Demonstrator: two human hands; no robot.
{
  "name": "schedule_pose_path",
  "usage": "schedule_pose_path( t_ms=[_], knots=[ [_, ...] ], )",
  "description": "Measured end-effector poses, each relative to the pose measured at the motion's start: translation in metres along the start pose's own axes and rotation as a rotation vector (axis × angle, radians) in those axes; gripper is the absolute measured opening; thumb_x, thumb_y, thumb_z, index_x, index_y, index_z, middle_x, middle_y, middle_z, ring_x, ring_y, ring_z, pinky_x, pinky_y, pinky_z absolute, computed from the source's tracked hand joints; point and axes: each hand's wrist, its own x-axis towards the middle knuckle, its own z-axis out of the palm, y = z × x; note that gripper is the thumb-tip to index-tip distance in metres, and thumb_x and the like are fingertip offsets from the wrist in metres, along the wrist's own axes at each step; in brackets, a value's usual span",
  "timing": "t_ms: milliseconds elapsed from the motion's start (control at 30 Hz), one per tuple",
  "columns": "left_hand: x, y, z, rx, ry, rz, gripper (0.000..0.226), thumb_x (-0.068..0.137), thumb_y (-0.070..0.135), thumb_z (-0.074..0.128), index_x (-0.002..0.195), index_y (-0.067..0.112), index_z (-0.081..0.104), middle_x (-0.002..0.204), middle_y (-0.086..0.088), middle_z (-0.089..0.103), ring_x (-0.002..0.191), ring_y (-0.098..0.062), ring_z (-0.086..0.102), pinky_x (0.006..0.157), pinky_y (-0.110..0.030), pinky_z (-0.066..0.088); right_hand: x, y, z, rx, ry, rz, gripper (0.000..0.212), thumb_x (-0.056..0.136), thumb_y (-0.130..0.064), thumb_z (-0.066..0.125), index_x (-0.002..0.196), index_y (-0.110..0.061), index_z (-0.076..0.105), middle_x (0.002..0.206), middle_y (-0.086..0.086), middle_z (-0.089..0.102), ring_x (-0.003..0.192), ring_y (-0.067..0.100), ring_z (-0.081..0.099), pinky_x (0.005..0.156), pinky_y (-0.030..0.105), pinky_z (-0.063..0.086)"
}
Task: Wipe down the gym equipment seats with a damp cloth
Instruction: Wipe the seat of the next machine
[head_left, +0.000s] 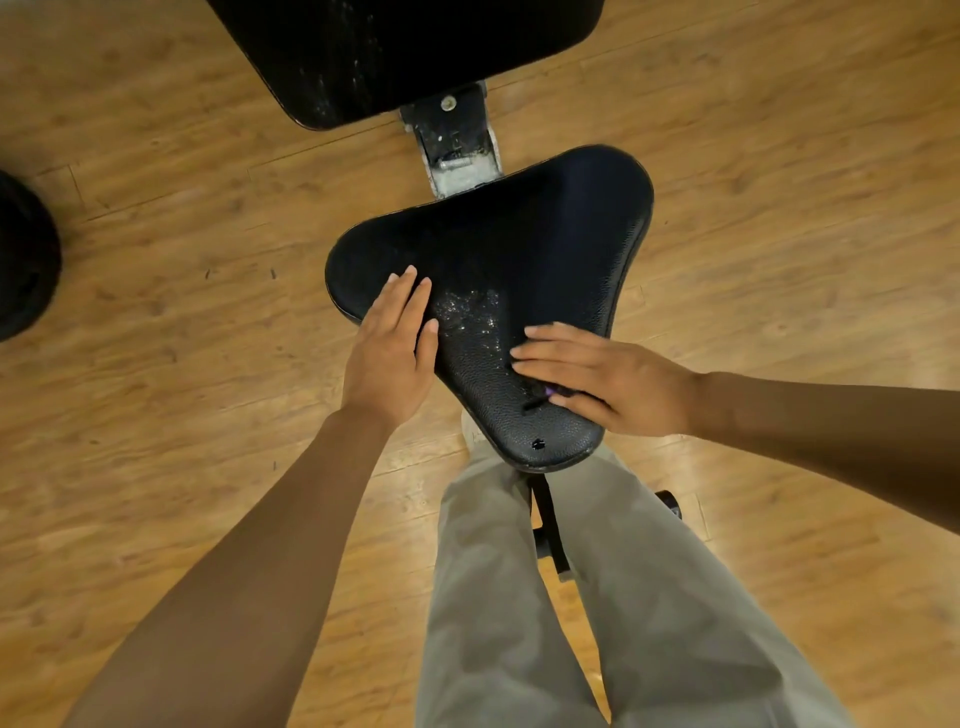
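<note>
Seat (519, 270) sits under both our hands, black, textured, whitish speckled patch (470, 314) between them. Left hand (392, 345) lies flat, fingers straight, on seat's near-left edge. Right hand (602, 382) presses flat near narrow end, small purple thing (553, 391) under it; cloth or not, we cannot tell. We judge good wipe needs left hand steadying seat, right sweeping through speckles toward wide end, overlapping passes. Backrest pad (395, 47) beyond fingertips shows streaks too. Wood floor (156, 208) around.

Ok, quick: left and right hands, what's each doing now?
Left hand: open, flat on the seat, holding nothing.
Right hand: open, flat on the seat.
</note>
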Motion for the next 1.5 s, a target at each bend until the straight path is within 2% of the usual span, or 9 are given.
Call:
schedule_pose_path(
  t_ms=[167,333,500,600,800,967,1167,1333,1500],
  knots=[
    [-0.004,-0.008,0.001,0.016,0.011,0.021,0.048,0.108,0.019,0.040,0.154,0.008,0.034,0.163,-0.006,0.026,0.153,-0.020,0.016,0.124,-0.032,0.013,0.015,0.017,-0.010,-0.077,-0.111,-0.092,0.048,0.104,-0.026,0.043,0.147,-0.004,0.046,0.153,0.009,0.045,0.148,0.028,0.030,0.121,0.046,0.028],
    [-0.005,-0.014,0.002,0.020,0.019,0.042,0.048,0.106,0.020,0.041,0.152,0.007,0.036,0.161,-0.009,0.030,0.151,-0.024,0.021,0.124,-0.041,0.019,0.073,0.028,-0.017,-0.147,0.057,0.161,0.049,0.103,-0.027,0.043,0.145,-0.001,0.047,0.150,0.016,0.046,0.145,0.033,0.034,0.120,0.042,0.029],
    [-0.013,-0.018,-0.001,0.047,0.016,0.029,0.048,0.107,0.021,0.040,0.153,0.008,0.035,0.162,-0.010,0.028,0.152,-0.026,0.020,0.124,-0.043,0.019,0.110,0.022,-0.013,-0.103,0.172,0.382,0.051,0.104,-0.019,0.050,0.149,-0.001,0.039,0.155,0.015,0.038,0.149,0.032,0.025,0.123,0.044,0.023],
    [-0.015,-0.025,-0.003,0.048,0.024,0.026,0.049,0.106,0.023,0.037,0.152,0.008,0.036,0.162,-0.010,0.028,0.151,-0.027,0.021,0.123,-0.043,0.021,0.091,0.015,-0.008,-0.081,0.157,0.291,0.051,0.103,-0.022,0.046,0.148,0.001,0.041,0.154,0.016,0.040,0.148,0.034,0.027,0.122,0.044,0.024],
    [-0.020,-0.042,-0.008,0.069,0.007,-0.030,0.050,0.108,0.025,0.035,0.156,0.012,0.027,0.166,-0.008,0.016,0.154,-0.021,0.008,0.125,-0.033,0.004,0.031,-0.007,-0.004,-0.110,-0.137,-0.075,0.051,0.103,-0.027,0.040,0.149,-0.006,0.042,0.156,0.007,0.040,0.151,0.025,0.023,0.125,0.035,0.016],
    [-0.019,-0.049,-0.010,0.063,-0.005,0.012,0.051,0.107,0.028,0.032,0.155,0.011,0.031,0.165,-0.009,0.020,0.153,-0.023,0.012,0.125,-0.041,0.014,0.037,0.004,-0.012,-0.177,-0.229,-0.171,0.051,0.104,-0.029,0.036,0.150,-0.009,0.042,0.157,0.006,0.038,0.151,0.024,0.022,0.125,0.034,0.016],
    [-0.020,-0.048,-0.013,0.027,-0.027,-0.019,0.050,0.108,0.024,0.036,0.157,0.018,0.025,0.167,-0.001,0.012,0.152,-0.010,-0.001,0.120,-0.024,0.006,0.115,0.015,-0.017,-0.066,-0.073,0.109,0.051,0.101,-0.026,0.047,0.149,-0.006,0.042,0.156,0.011,0.039,0.150,0.028,0.023,0.121,0.044,0.026],
    [-0.019,-0.057,-0.019,-0.008,-0.044,0.021,0.049,0.108,0.022,0.038,0.156,0.017,0.028,0.166,0.000,0.015,0.153,-0.013,0.006,0.120,-0.025,0.010,0.164,0.016,-0.008,-0.022,0.092,0.283,0.050,0.102,-0.016,0.054,0.148,-0.002,0.042,0.155,0.015,0.039,0.150,0.031,0.024,0.123,0.044,0.024],
    [-0.017,-0.068,-0.020,0.026,-0.047,0.093,0.051,0.106,0.027,0.032,0.155,0.012,0.033,0.165,-0.004,0.022,0.153,-0.018,0.014,0.122,-0.032,0.015,0.116,-0.006,0.001,0.010,-0.022,0.083,0.047,0.103,-0.025,0.047,0.146,-0.006,0.048,0.153,0.012,0.043,0.150,0.028,0.025,0.124,0.038,0.021]
  ],
)
